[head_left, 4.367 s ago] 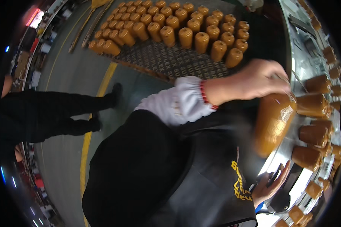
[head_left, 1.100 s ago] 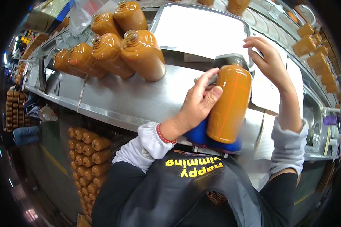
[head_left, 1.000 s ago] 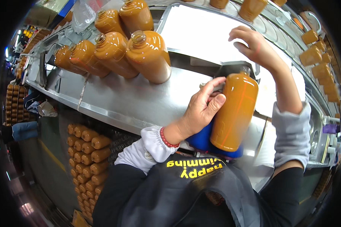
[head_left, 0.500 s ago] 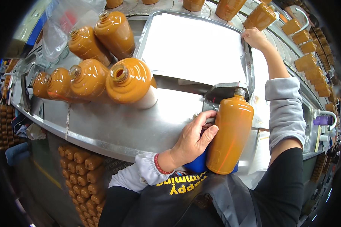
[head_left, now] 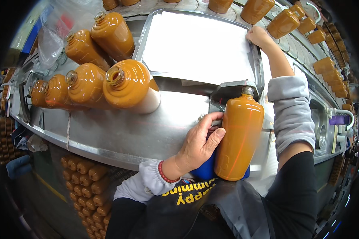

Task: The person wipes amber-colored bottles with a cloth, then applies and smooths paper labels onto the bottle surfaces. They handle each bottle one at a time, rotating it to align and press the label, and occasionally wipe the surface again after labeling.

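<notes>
A glossy caramel-brown bottle (head_left: 240, 137) with a clear glass neck stands nearly upright close to my body, over something blue (head_left: 203, 169). My left hand (head_left: 203, 141) is closed against the bottle's left side, thumb and forefinger touching it; the other fingers are partly hidden. Reaching far forward, my right hand (head_left: 260, 38) has its fingers curled at the far right corner of a white sheet (head_left: 195, 47), apparently pinching its edge. The sheet lies in a shallow metal tray (head_left: 163, 74). A raised mark shows low on the bottle.
Several brown bottles (head_left: 131, 85) stand on the steel bench (head_left: 119, 129) at left. More bottles (head_left: 284, 22) stand on a conveyor (head_left: 293, 46) beyond the tray. Stacked brown bottles (head_left: 83, 175) sit below the bench. A sink (head_left: 320, 127) lies to the right.
The bottle by my left hand has turned slightly, bringing the raised mark into sight. Bottles on the conveyor have moved right. My right hand stays at the sheet's corner; the view has shifted a little.
</notes>
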`<state>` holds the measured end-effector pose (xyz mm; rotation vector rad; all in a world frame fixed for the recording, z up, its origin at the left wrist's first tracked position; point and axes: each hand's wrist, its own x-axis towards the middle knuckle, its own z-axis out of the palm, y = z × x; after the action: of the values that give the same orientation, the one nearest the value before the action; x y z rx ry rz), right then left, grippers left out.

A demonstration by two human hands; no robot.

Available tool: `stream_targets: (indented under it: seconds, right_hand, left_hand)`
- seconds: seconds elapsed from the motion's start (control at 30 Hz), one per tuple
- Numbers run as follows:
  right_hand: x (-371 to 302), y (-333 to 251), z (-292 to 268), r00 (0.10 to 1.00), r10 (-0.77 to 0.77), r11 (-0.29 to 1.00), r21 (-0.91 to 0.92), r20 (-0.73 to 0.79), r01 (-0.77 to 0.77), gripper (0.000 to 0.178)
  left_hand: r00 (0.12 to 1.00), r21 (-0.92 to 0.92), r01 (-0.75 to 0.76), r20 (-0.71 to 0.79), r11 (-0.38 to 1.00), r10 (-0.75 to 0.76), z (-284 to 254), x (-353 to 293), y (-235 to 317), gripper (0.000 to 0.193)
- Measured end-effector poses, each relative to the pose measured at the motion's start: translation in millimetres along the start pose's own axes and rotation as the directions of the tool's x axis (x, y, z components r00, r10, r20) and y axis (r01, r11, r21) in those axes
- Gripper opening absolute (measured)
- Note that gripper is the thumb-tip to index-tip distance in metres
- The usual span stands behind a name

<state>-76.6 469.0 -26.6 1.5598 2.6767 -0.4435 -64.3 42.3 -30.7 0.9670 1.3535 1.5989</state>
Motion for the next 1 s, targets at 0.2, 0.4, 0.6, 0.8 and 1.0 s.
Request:
stream_targets:
  seconds: [0.2, 0.4, 0.6, 0.8, 1.0]
  right_hand:
    - [-27, -2, -5, 0.998, -0.021, 0.963, 0.267, -0.062, 0.036, 0.018]
    - [-25, 12, 3, 0.706, -0.541, 0.830, -0.152, -0.457, 0.537, 0.017]
    - [-80, -6, -36, 0.833, -0.462, 0.799, 0.264, -0.303, 0.540, 0.013]
    - [-116, -17, -86, 0.485, -0.846, 0.437, 0.811, 0.222, 0.390, 0.026]
    - [-103, -58, -27, 0.715, -0.678, 0.701, -0.144, 0.171, 0.699, 0.055]
  left_hand:
    - [1.000, -0.005, -0.008, -0.001, 1.000, 0.008, -1, 0, 0, 0.044]
    - [0.999, 0.034, -0.035, 0.008, 0.999, 0.034, -4, 1, -1, 0.047]
    - [1.000, -0.004, -0.028, -0.006, 1.000, 0.028, 0, 1, 0, 0.045]
    - [0.999, 0.039, -0.040, -0.022, 0.998, 0.041, -3, 1, 0, 0.046]
    - [0.997, 0.056, -0.076, -0.016, 0.996, 0.077, 0, 2, 0, 0.045]
